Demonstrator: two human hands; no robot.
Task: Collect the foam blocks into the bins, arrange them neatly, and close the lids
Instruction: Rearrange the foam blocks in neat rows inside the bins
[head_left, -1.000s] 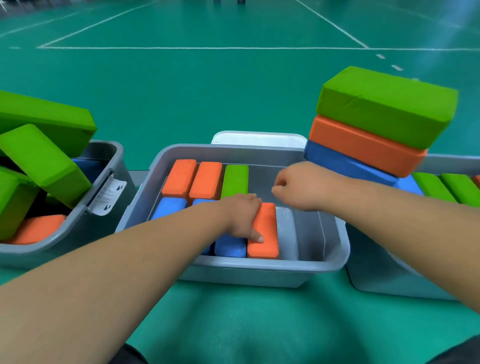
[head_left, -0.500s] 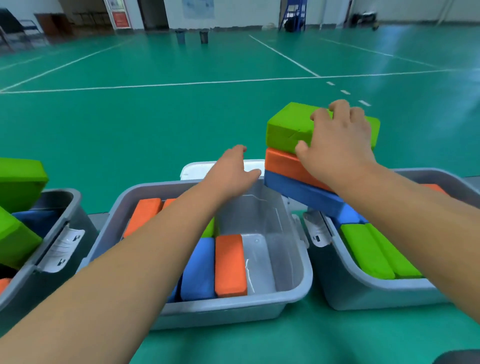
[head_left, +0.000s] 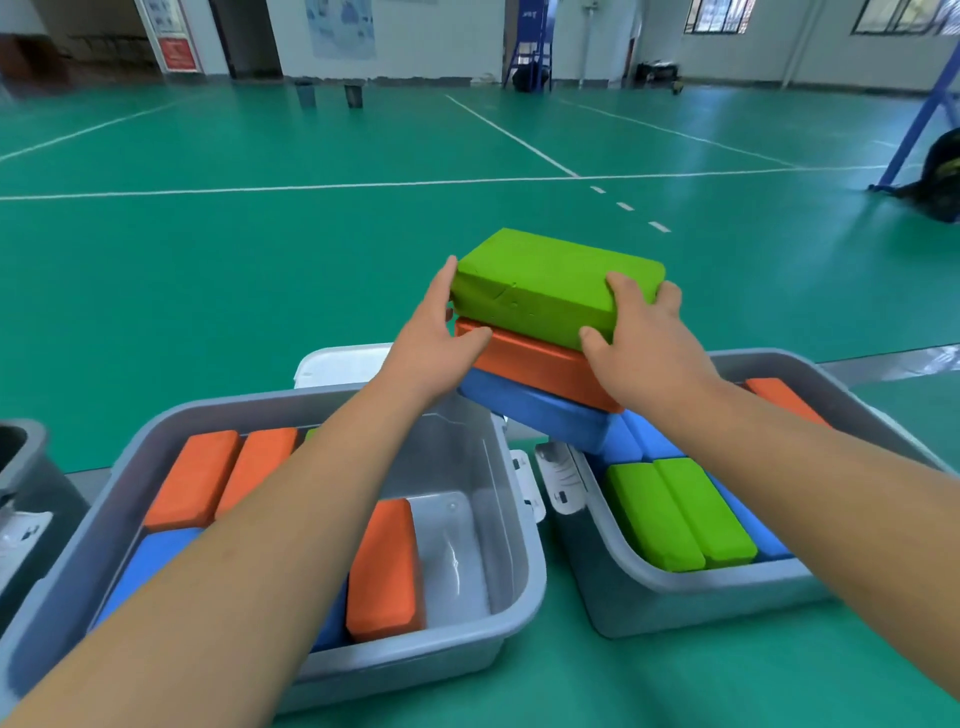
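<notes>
- since half a second ago the left hand (head_left: 431, 348) has come up from over the middle bin (head_left: 514, 613) to the left end of the top green block (head_left: 550, 288), and the right hand (head_left: 644, 348) has slid from its top face to its right end.
- left hand: fingers straight and flat against that end, thumb spread onto the orange block (head_left: 535, 364) beneath; it curls round nothing.
- right hand: fingers curled over the far right corner of the top green block, thumb on its near side face, gripping it.
- top green block crowns a skewed stack of three: the orange block, then a blue block (head_left: 540, 415), resting over the far left corner of the right bin (head_left: 675, 587).
- right bin also holds a green pair (head_left: 675, 514) side by side near its front edge, and an orange piece (head_left: 784, 400) at its far right corner.
- middle bin: two orange blocks (head_left: 195, 478) along its far left, a front orange block (head_left: 384, 566) near the front edge, bare bottom at its right side.
- white lid (head_left: 337, 364) lies on the green floor (head_left: 260, 291) just behind the middle bin.
</notes>
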